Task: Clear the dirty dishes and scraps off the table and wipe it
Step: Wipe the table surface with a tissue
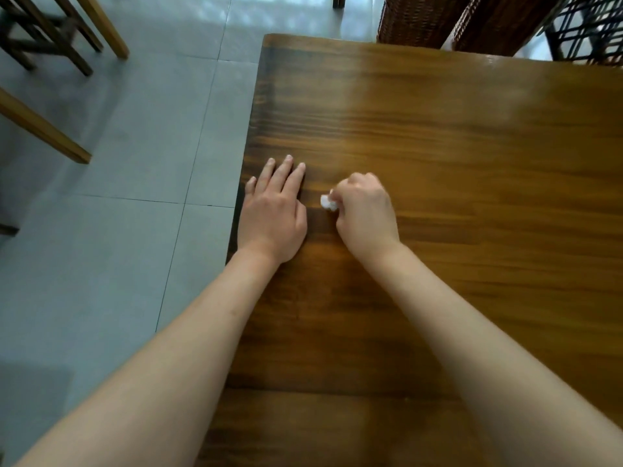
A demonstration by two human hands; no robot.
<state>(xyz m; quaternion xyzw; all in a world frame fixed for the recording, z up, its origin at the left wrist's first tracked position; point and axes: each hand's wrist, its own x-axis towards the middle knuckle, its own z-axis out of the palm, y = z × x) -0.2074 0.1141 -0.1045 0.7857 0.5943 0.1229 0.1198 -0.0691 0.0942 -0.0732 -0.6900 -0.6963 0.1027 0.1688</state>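
A brown wooden table (455, 136) fills the right of the head view, its left edge running down the middle. My left hand (273, 214) lies flat on the table near that edge, fingers straight. Just to its right, my right hand (365, 212) is curled round a small crumpled white tissue (327, 202), which pokes out on the hand's left side and touches the tabletop. No dishes or scraps show on the visible part of the table.
Grey tiled floor (118, 197) lies left of the table. Wooden chair legs (50, 38) stand at the top left. Brown wicker chairs (438, 18) and a dark lattice chair (586, 28) crowd the table's far edge.
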